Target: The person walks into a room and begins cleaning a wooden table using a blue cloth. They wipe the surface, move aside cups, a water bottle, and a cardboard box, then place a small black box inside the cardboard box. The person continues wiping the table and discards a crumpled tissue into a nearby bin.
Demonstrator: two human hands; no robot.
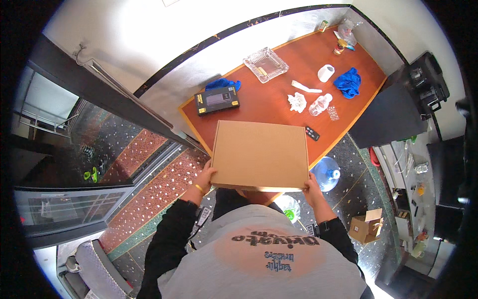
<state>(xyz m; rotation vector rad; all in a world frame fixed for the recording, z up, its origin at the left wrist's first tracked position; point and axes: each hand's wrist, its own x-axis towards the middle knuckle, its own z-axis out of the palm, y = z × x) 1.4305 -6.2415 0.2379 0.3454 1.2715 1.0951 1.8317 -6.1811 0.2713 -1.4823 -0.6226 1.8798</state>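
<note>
A flat, closed brown cardboard box is held level between my two hands, over the near part of the reddish-brown table. My left hand grips its near left corner, and a yellow band circles that wrist. At the near right corner, my right hand has hold of the box's side. The box hides part of the table; whether it rests on the tabletop I cannot tell. Beside its far right corner lies a small black remote control. Beyond its far left edge is a black printed product box.
The table also bears a glass tray, blue cloths, a clear plastic bottle, crumpled tissue, a white paper roll and a jar. A large water bottle and an open carton stand on the floor.
</note>
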